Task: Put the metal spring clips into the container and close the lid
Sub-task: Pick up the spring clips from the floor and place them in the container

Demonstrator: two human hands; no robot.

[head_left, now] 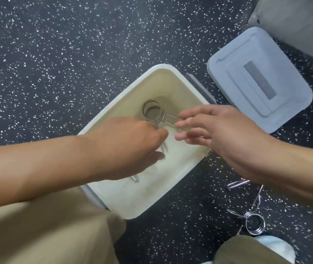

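A white square container (142,199) stands open on the dark speckled floor. Inside it lies a metal spring clip (152,111), its coil toward the far corner and its handles pointing right. My left hand (125,147) reaches into the container with fingers closed on a second spring clip, whose wire ends (135,179) show below the hand. Over the container's right side, my right hand (224,134) hovers with fingers apart, fingertips close to the first clip's handles. The grey-blue lid (247,54) lies flat on the floor to the right of the container.
More spring clips lie on the floor at the lower right, one with its coil showing (254,223) and one partly under my right forearm (237,183). My knees in tan trousers (47,235) fill the bottom edge. A grey object (300,25) sits at the top right.
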